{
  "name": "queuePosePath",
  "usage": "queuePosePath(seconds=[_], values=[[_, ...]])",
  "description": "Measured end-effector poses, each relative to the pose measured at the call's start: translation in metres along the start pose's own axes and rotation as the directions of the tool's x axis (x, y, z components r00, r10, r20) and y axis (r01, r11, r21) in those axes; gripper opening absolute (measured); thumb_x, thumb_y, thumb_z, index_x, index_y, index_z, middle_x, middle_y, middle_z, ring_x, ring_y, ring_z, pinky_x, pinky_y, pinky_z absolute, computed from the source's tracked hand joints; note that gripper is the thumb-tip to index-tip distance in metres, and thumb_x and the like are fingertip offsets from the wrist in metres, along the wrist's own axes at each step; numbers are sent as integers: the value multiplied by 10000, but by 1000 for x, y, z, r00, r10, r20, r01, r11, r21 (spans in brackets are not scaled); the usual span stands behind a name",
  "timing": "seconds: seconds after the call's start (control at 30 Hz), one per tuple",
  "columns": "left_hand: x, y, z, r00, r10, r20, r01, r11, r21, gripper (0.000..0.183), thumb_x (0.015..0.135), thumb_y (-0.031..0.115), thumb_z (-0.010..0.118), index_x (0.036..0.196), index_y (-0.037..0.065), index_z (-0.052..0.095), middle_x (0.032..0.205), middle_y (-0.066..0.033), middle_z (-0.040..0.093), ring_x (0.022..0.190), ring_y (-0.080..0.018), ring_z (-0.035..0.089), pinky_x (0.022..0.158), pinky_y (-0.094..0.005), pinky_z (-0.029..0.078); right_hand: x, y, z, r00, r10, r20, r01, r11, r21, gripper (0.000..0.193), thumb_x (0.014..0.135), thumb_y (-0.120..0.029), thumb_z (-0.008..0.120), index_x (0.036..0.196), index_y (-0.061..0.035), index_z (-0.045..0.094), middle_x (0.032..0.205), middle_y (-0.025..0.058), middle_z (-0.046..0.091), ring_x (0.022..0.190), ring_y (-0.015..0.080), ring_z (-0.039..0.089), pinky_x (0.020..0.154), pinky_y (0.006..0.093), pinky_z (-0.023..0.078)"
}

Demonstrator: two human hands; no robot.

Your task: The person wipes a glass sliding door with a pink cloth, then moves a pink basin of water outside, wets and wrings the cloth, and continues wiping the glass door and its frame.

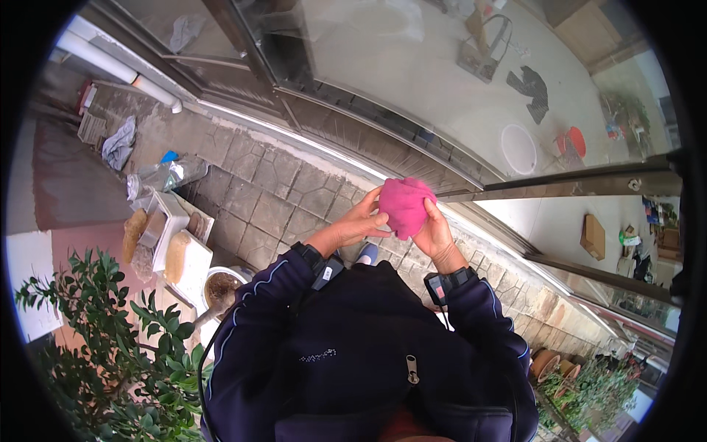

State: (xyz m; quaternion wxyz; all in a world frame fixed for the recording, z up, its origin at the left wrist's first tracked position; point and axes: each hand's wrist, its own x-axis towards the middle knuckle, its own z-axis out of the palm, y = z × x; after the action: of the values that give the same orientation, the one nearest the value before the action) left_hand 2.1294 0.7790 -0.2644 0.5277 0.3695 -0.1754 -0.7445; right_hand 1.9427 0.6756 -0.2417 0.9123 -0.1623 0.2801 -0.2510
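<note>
Head view looks straight down on a paved strip of grey stone blocks point(272, 202) running along the foot of a big glass door point(412, 81), whose metal track point(331, 158) edges the paving. Through the glass shows a pale floor with a white basin point(518, 149), a red bucket point(574, 141) and a dark rag point(532, 90) lying about. Off to the left, on the paving, stand white foam boxes point(180, 247) with brownish lumps on them, a clear plastic bottle point(166, 177) and a crumpled grey cloth point(119, 144). A leafy potted shrub point(103, 346) fills the lower left corner, and more potted plants point(589, 376) line the lower right.

The person wears a dark jacket with a zip, and a black band sits on each wrist. Both hands are raised in front of the chest, close to the glass. Between them is a bunched pink cloth point(405, 205), held up in the air above the paving. The left hand point(353, 225) has its fingers curled part way, the tips pinching the cloth's left edge and the thumb pressing in beneath. The right hand point(434, 232) cups the cloth from below and the right, fingers bent round it and mostly hidden behind the fabric, with the thumb lying against its side.
</note>
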Motion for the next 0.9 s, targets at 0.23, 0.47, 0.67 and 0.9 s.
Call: queuePosePath(seconds=[0.23,0.47,0.67,0.9], values=[[-26,-40,-44,941,-80,-330,23,985,-173,184,896,39,622,1066,46,553,998,-75,635,892,-170,636,808,-340,539,14,55,-14,965,-46,-258,-143,733,-665,547,901,-183,632,1375,-45,397,1351,164,458,1213,263,484,994,415,436],[-56,-68,-64,919,-102,-381,-36,939,-341,230,927,72,592,1148,61,528,1060,-70,615,959,-165,629,835,-308,534,23,95,-8,897,85,433,437,-298,-848,847,737,-144,784,1445,-104,320,1490,171,292,1340,348,350,1026,407,405],[-70,-97,-64,879,21,-476,-276,836,-473,350,953,129,569,1283,88,462,1209,-88,532,1123,-200,552,880,-350,540,61,111,-34,919,316,236,202,138,-970,681,703,25,737,1334,-76,501,1334,146,520,1208,273,530,1008,345,423],[-89,-205,-50,646,-144,-750,-296,858,-420,415,919,131,620,1292,50,456,1143,-107,581,1022,-192,588,805,-358,568,226,43,73,531,240,813,804,-446,-393,572,639,73,665,1180,-109,620,1234,140,563,1111,357,523,948,404,446]])
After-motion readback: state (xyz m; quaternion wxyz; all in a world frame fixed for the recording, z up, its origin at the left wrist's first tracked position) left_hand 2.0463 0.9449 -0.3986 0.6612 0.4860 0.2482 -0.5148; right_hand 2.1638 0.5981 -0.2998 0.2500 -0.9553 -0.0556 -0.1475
